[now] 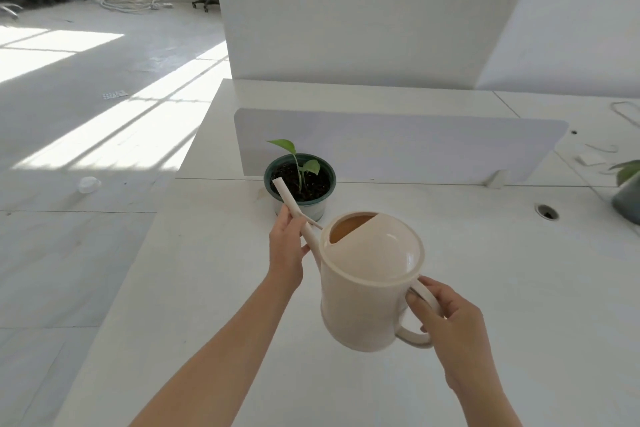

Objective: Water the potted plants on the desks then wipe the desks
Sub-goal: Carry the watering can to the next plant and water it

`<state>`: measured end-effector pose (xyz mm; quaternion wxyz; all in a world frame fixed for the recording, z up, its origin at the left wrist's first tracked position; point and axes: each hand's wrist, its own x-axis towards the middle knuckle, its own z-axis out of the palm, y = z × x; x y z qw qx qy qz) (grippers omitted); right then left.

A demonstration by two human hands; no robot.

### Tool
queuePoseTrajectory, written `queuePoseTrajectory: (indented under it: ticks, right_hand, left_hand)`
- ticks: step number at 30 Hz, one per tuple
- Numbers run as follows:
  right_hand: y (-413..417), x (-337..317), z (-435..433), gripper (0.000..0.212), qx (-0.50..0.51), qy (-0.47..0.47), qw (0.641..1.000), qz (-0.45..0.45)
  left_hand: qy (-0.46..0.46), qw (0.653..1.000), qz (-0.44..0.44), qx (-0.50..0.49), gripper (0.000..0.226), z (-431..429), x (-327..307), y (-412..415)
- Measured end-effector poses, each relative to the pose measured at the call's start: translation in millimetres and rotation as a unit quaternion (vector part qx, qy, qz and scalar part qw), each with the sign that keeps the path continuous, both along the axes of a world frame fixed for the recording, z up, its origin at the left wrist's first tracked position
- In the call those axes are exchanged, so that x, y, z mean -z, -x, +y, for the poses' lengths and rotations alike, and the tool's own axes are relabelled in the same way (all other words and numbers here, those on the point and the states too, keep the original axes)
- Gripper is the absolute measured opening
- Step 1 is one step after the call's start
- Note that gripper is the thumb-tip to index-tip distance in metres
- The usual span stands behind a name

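Currently both hands are on the can [363, 288], held in the air over the desk [485, 270]. Right hand [446, 322] is wrapped round the loop handle at the can's near side, fingers closed through it. Left hand [289, 246] pinches the thin spout [292, 203] midway, thumb and fingers clamped, steering it. Spout tip sits over the near rim of the pot [300, 184], just beyond the left hand; no water stream visible. Can looks like rigid smooth plastic, probably light empty but sloshy and front-heavy with water in it; fill level can't be told. Handle is the load grip; spout looks slender, so guide it lightly, don't lever. Seedling [301, 163] looks fragile, so pour onto soil, slowly. A second plant [628, 191] stands well off beyond the right hand, unwatered as far as can be judged.
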<state>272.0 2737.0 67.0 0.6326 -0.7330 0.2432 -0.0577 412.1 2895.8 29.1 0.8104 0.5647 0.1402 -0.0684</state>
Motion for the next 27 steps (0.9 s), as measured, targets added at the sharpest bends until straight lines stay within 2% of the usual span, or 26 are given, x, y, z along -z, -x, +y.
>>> queuePoseTrajectory:
  ticks: [7,11,13,20,27]
  right_hand:
    - [-23,-9,14,0.011,0.030,0.065,0.997,0.026]
    - [-35,-10,14,0.036,0.027,0.090,0.995,0.035]
    - [-38,-10,13,0.040,0.029,0.102,0.994,0.037]
    - [-40,-15,0,0.007,0.028,0.124,0.991,0.042]
    - [-48,-24,-13,0.015,0.038,0.162,0.986,0.027]
  left_hand:
    - [-0.019,0.999,0.019,0.032,0.023,-4,-1,-27]
    - [-0.010,0.999,0.030,0.030,0.017,-3,4,-37]
    - [-0.004,0.999,0.026,0.031,0.014,-4,6,-40]
    - [0.008,0.998,0.045,0.043,0.018,-20,14,-43]
    - [0.040,0.995,0.066,0.060,0.022,-39,16,-49]
